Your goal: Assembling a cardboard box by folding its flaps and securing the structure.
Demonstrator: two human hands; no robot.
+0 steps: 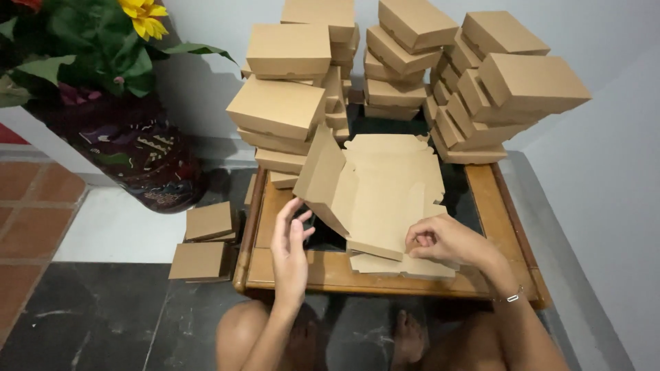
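Bare knees and feet of the seated person lie nearest the camera, just below the wooden table [330, 275].

Far to the left of the left hand [290, 251] stands a dark patterned vase [130, 154] with flowers, and closer, on the floor just left of that hand, lie two finished small boxes [203, 240].

The left hand is open, with the fingers straight and slightly spread. It holds nothing; the fingertips are just beside the raised left flap of the half-folded cardboard box [375, 192], perhaps touching it, but the view does not show this clearly.

Between the two hands this box lies on the table, still mostly flat: the left side wall stands up, the front flap is partly folded, and the other flaps are not yet raised. So I judge the folding of this piece is at an early step.

The right hand [443, 240] is curled, and its fingers pinch the front right flap of the same box, pressing it toward the table.

Behind both hands, many finished boxes [412, 75] stand in tall leaning stacks, so much of the work seems done already.
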